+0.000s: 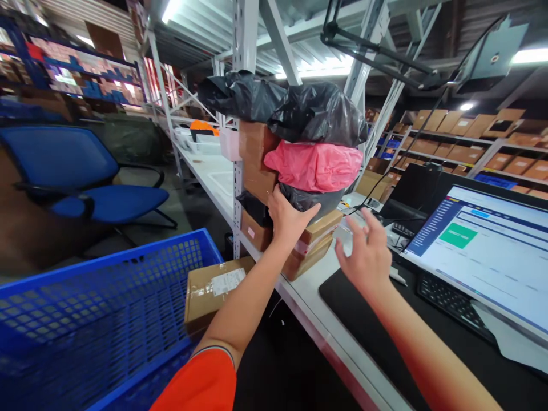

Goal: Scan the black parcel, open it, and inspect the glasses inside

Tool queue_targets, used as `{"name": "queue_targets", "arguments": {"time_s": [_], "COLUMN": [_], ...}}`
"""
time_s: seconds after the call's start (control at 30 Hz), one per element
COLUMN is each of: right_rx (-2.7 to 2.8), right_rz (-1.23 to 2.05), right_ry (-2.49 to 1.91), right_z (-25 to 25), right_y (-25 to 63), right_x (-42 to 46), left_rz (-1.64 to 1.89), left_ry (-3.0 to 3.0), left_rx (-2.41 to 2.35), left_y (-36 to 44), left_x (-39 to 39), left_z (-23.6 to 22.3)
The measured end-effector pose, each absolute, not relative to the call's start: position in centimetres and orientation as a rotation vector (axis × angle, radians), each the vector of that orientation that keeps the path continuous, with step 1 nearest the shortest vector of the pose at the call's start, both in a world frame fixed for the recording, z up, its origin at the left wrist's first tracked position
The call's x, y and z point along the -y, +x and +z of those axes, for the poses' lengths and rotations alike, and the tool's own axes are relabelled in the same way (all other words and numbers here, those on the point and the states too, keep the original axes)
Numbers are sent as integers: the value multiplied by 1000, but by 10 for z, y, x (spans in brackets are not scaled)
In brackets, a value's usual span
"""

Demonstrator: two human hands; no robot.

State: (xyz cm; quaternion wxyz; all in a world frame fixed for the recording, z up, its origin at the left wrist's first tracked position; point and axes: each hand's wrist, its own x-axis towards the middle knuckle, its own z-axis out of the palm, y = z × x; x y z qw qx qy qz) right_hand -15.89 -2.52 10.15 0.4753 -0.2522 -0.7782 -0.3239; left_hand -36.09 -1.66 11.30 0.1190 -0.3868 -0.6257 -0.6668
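Note:
A stack of parcels stands on the white bench. Black plastic-wrapped parcels [321,111] lie on top, a pink plastic-wrapped parcel [317,165] is below them, and under that comes a dark plastic-wrapped parcel [310,198]. Cardboard boxes [314,242] form the base. My left hand [289,214] rests against the front of the dark parcel, thumb and fingers spread; some fingertips are hidden at its left side. To the right, my right hand [366,251] is raised over the bench, fingers apart and holding nothing.
On the left is a blue plastic crate [107,274] with a labelled cardboard box [218,285] at its right end. A monitor [483,245], a keyboard [454,302] and a black mat [363,319] occupy the right. A metal upright [238,228] rises beside the stack; a blue chair [85,165] stands beyond.

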Motion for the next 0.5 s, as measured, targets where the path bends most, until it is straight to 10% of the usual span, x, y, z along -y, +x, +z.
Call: {"name": "queue_targets", "arguments": {"time_s": [0.5], "right_rx": [2090], "right_rz": [-675], "right_ry": [-547], "right_z": [313], "right_y": [-267], "right_x": [8], "left_rz": [-1358], "left_ry": [-1464], "left_rx": [1445], "left_y": [-314], "left_x": [79], "left_z": [50]}}
